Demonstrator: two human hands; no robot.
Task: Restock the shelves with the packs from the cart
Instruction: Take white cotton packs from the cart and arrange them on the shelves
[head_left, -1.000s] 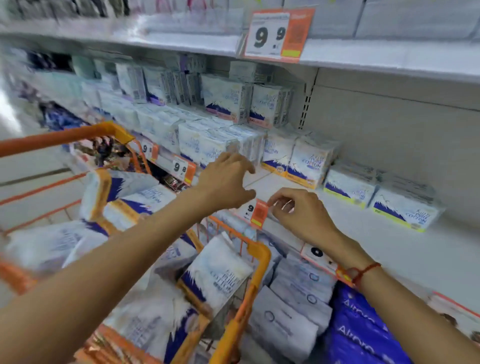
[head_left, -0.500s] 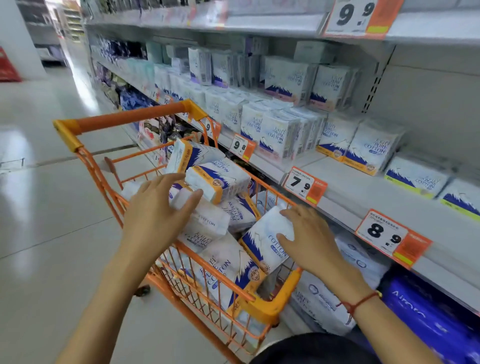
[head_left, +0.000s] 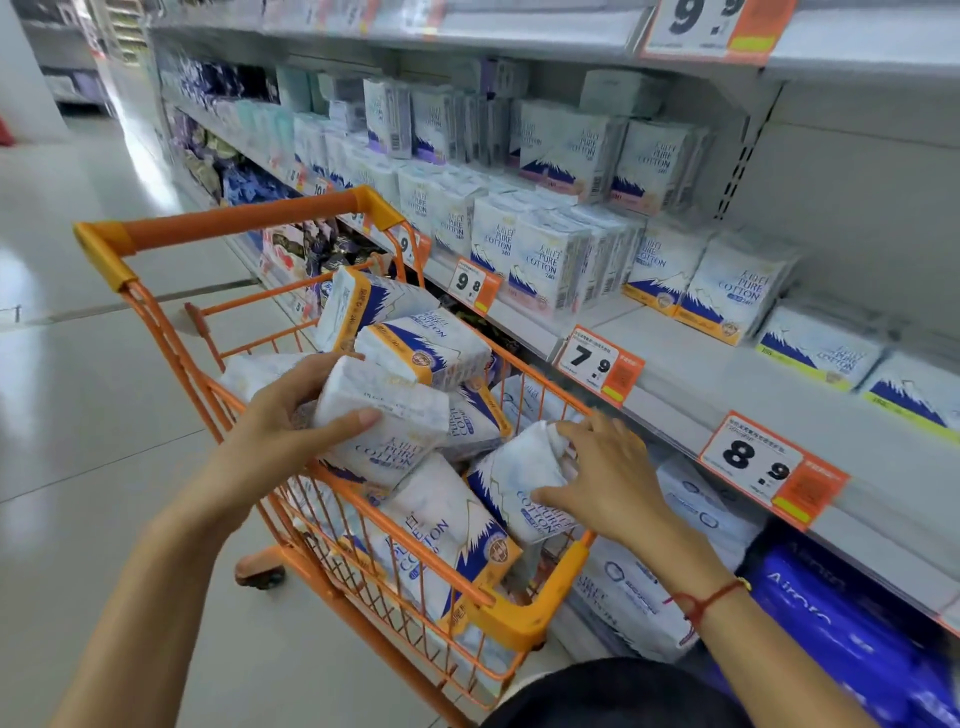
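Observation:
An orange wire cart stands in front of me, filled with several white "Pure Cotton" packs with a blue mountain print. My left hand grips one white pack at the top of the pile, thumb across its front. My right hand closes on the top of another pack that stands tilted at the cart's near right corner. To the right runs the white shelf, where matching packs stand in rows and part of the board is bare.
Price tags marked 9.8, 7.9 and 8.9 hang along the shelf edge beside the cart. Below it lie white bags and purple bags. A higher shelf overhangs. Glossy tiled floor spreads to the left.
Both hands came down from the shelf edge into the cart. The left hand closed around a top pack, and the right hand gripped the tilted pack at the near corner.

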